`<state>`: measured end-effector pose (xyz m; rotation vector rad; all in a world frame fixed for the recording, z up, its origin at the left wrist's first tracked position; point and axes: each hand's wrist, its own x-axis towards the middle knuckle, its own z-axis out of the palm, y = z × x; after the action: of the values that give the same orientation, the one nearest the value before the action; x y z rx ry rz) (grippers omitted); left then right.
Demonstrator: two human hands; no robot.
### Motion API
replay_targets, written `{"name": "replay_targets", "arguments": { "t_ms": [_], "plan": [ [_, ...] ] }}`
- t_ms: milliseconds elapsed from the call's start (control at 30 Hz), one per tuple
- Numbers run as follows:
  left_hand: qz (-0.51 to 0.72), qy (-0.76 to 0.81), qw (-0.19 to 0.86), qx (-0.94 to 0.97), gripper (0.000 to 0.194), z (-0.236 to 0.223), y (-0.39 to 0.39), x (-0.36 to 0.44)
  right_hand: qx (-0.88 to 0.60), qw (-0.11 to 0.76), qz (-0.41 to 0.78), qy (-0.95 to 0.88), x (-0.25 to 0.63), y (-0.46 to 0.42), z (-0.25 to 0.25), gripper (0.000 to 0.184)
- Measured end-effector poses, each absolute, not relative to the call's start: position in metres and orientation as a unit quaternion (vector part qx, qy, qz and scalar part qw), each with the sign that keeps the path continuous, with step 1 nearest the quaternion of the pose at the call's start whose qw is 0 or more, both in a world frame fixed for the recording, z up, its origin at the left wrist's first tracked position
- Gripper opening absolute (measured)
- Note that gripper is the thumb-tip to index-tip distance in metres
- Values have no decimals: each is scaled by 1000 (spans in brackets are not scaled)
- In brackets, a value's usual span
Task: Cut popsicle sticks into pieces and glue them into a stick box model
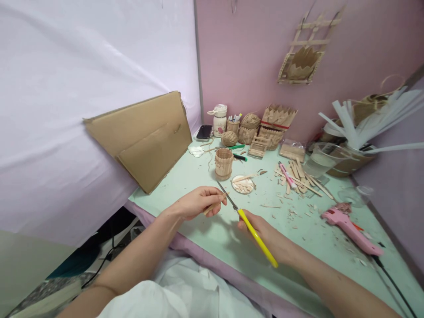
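Note:
My left hand [206,202] pinches a short wooden craft stick [212,207] above the front of the table. In my right hand [256,224] are scissors with yellow handles [256,238]; their dark blades [227,194] point up and left and cross at the tip of the stick. Whether the blades are closed on the wood I cannot tell. Just beyond the hands stands a small round cup built of craft sticks [224,164]. Beside it lies a round white lid or dish [243,184] with wood clippings and a stick on it.
A pink glue gun [353,230] with a black cord lies at the right. Loose sticks [300,176] and a pink craft knife [287,176] are piled near a clear plastic cup [326,159]. Cardboard [155,145] leans at left. Twine balls [229,138], a bottle [219,121] and a phone [204,132] stand behind.

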<state>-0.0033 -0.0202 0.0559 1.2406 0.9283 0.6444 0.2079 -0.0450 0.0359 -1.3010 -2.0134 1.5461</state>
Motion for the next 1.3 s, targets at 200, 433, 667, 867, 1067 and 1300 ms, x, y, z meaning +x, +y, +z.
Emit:
{"name": "replay_targets", "arguments": {
  "t_ms": [200, 433, 667, 867, 1067, 1300],
  "plan": [
    [259, 408, 673, 560, 25, 57, -18, -11, -444, 123, 554, -693, 208, -45, 35, 31],
    [252, 437, 664, 552, 27, 56, -16, -12, -443, 115, 539, -706, 208, -42, 38, 29],
    [248, 427, 649, 578, 27, 56, -17, -5, -459, 117, 524, -708, 209, -42, 40, 29],
    [248, 439, 663, 553, 27, 55, -12, -10, -445, 122, 536, -707, 212, -38, 34, 30],
    [260, 453, 659, 542, 31, 57, -8, -16, -433, 134, 516, -727, 215, -35, 30, 31],
    [279, 448, 667, 526, 33, 57, -10, -12, -445, 140, 495, -733, 216, -34, 28, 33]
  ]
}}
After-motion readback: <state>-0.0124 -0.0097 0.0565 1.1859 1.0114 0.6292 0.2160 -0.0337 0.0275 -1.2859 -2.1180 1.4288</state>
